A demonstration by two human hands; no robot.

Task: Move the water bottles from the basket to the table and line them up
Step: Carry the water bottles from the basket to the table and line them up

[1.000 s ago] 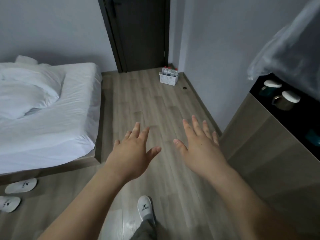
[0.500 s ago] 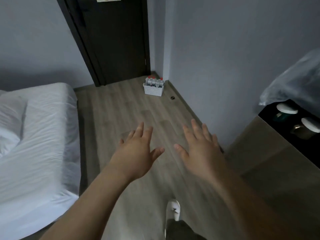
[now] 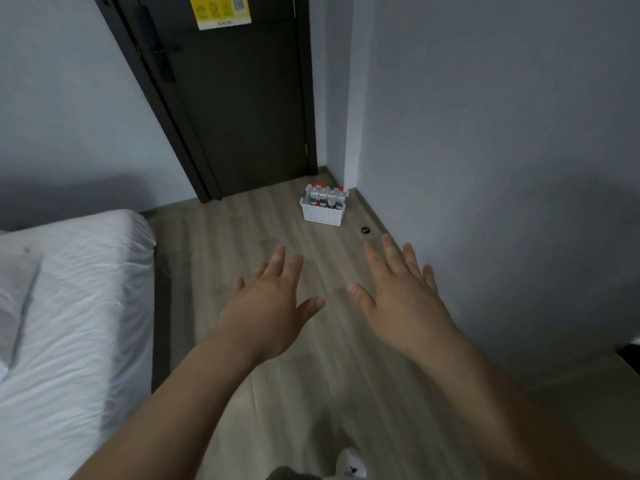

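A white perforated basket (image 3: pixel 322 214) stands on the wooden floor in the corner by the dark door. Several clear water bottles (image 3: pixel 327 196) with red and green caps stand upright in it. My left hand (image 3: pixel 270 308) and my right hand (image 3: pixel 403 299) are stretched out in front of me, palms down, fingers straight and spread. Both hold nothing and hover well short of the basket. No table is in view.
A bed with white sheets (image 3: pixel 69 323) fills the left side. A dark door (image 3: pixel 239 98) with a yellow notice stands ahead. A grey wall (image 3: pixel 502 168) runs along the right. A small dark round object (image 3: pixel 365 230) lies on the floor near the basket. My white slipper (image 3: pixel 351 465) shows at the bottom.
The view has moved forward and turned toward the door. The basket appears nearer and the cabinet on the right has left the frame. Both hands stay outstretched and empty.
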